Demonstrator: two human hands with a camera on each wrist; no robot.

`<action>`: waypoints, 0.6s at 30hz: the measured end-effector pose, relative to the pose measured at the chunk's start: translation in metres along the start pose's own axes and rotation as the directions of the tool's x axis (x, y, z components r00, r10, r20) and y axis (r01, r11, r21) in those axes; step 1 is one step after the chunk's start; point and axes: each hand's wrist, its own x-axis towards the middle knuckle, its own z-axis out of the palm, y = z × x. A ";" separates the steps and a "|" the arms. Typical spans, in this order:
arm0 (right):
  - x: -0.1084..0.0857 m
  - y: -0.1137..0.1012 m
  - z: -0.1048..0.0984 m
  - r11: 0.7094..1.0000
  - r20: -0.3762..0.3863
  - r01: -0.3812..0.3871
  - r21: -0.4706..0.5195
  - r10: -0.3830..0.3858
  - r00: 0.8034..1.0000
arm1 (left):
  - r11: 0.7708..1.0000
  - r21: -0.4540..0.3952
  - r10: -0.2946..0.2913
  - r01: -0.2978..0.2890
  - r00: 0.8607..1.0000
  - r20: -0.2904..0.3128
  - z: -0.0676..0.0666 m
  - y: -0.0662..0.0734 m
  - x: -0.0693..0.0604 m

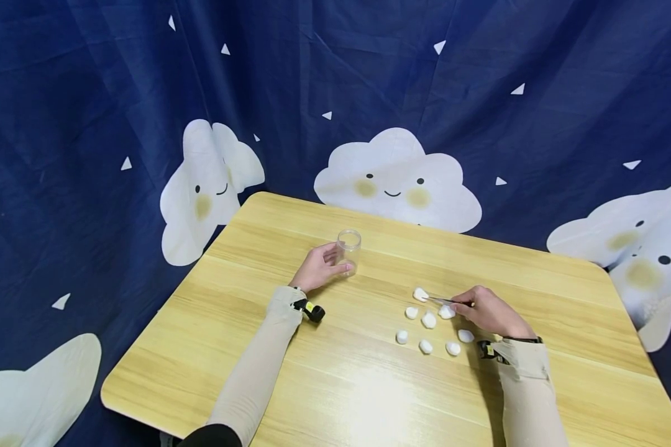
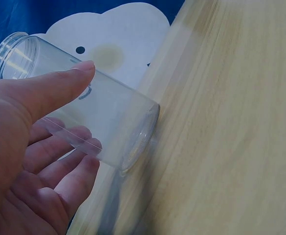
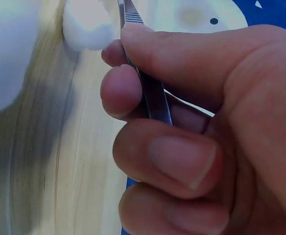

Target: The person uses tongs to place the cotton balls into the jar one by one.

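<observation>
My left hand (image 1: 317, 269) holds a clear, open-topped plastic jar (image 2: 118, 105), its thumb along one side and its fingers curled about the other. The jar's base is at the tabletop; a faint shadow lies beside it. To the right, my right hand (image 1: 492, 312) pinches metal tweezers (image 3: 156, 95) between thumb and fingers. The tweezers' tips meet a white cotton ball (image 1: 420, 294) at the far side of a loose group; whether they grip it firmly is too small to tell. Another cotton ball (image 1: 447, 312) lies just under the tweezers.
Several more cotton balls, such as a near one (image 1: 425, 347) and a right one (image 1: 466, 336), are scattered on the wooden table (image 1: 369, 397). Behind the table's far edge hangs a dark blue curtain (image 1: 369, 74) with white cloud prints.
</observation>
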 end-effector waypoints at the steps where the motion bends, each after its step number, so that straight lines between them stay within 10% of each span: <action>1: 0.000 0.000 0.000 1.000 -0.002 0.001 0.000 -0.001 1.000 | 1.000 -0.001 -0.001 0.001 1.000 0.000 0.000 0.000 0.000; 18: 0.000 0.001 -0.001 1.000 -0.029 0.024 0.004 -0.024 0.999 | 1.000 0.009 -0.002 0.002 1.000 0.009 -0.001 0.002 -0.001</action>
